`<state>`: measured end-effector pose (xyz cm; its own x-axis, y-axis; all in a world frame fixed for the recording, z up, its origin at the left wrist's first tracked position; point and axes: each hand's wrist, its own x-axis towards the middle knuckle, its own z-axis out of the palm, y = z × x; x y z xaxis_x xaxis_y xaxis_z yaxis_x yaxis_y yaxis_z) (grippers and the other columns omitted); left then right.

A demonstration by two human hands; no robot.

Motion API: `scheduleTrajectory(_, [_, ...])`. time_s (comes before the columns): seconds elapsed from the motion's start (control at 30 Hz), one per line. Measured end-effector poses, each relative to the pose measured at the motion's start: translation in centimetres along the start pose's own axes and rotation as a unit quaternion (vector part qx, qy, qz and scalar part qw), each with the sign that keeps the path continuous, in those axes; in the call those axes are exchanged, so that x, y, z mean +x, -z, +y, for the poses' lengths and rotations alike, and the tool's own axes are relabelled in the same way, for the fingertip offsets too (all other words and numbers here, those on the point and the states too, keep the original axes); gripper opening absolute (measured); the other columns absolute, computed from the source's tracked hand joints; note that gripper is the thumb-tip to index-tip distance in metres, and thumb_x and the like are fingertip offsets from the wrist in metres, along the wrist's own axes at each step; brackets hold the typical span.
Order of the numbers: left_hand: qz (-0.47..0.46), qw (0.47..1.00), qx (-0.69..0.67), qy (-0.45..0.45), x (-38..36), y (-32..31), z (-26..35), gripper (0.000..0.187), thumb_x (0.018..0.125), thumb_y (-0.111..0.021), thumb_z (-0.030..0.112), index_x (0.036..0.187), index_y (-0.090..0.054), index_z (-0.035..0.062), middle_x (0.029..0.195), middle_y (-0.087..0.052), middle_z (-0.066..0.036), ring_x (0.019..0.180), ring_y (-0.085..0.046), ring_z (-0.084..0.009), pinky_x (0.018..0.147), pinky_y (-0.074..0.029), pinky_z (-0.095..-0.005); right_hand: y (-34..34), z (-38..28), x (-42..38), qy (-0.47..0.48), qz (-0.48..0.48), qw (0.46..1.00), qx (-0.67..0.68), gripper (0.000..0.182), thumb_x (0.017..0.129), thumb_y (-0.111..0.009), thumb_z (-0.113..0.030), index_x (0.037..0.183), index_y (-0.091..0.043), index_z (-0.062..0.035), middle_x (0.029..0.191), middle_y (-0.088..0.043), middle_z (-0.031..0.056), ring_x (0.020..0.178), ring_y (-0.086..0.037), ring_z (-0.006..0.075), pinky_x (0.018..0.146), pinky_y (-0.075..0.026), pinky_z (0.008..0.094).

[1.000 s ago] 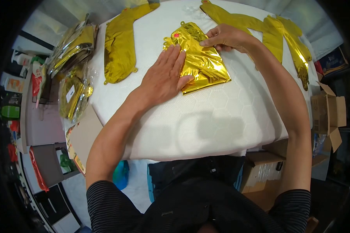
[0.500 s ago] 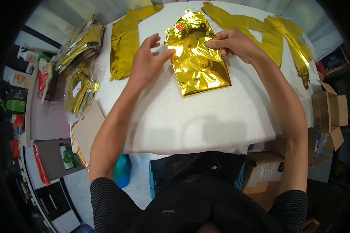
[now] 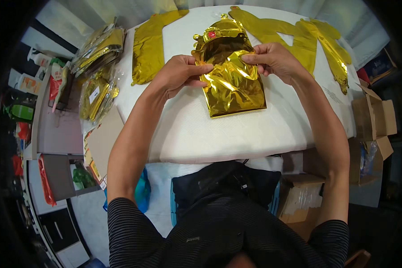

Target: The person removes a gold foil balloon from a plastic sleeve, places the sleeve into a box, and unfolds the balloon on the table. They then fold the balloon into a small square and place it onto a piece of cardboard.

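A shiny gold foil balloon [image 3: 236,94] lies folded at the middle of the table, its upper layer creased and lifted into an opening. A scalloped edge and a round red spot show at its far end. My left hand [image 3: 181,75] grips the balloon's left edge, thumb on top of the foil and fingers partly hidden. On the opposite side my right hand [image 3: 274,61] pinches the raised foil layer between thumb and fingers.
More flat gold foil balloons lie at the back left [image 3: 148,49] and back right [image 3: 272,27]. Plastic-wrapped foil packs [image 3: 100,49] are stacked at the left edge, beside a cardboard sheet [image 3: 105,134]. Open cardboard boxes [image 3: 373,116] stand to the right of the white-covered table [image 3: 236,138].
My left hand has come in from beside the balloon and closed on its edge. The foil's top layer has been pulled toward me, opening a dark gap beneath the scalloped edge.
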<state>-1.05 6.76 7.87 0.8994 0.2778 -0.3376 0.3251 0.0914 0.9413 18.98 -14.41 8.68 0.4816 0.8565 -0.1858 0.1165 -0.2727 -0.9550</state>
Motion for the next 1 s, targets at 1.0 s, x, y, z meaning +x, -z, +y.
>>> scheduleTrajectory(1.0, [0.062, 0.726, 0.513, -0.453, -12.2, -3.8, -9.2, 0.033, 0.069, -0.077, 0.004, 0.100, -0.077, 0.0119, 0.127, -0.069, -0.009, 0.113, -0.068, -0.0327, 0.089, -0.059, -0.0399, -6.8, 7.1, -13.4, 0.466, 0.074, 0.785, -0.401, 0.020, 0.070, -0.079, -0.002, 0.089, -0.074, -0.0061, 0.101, -0.077, 0.0097, 0.077, -0.072, 0.0227, 0.061, -0.058, 0.0294])
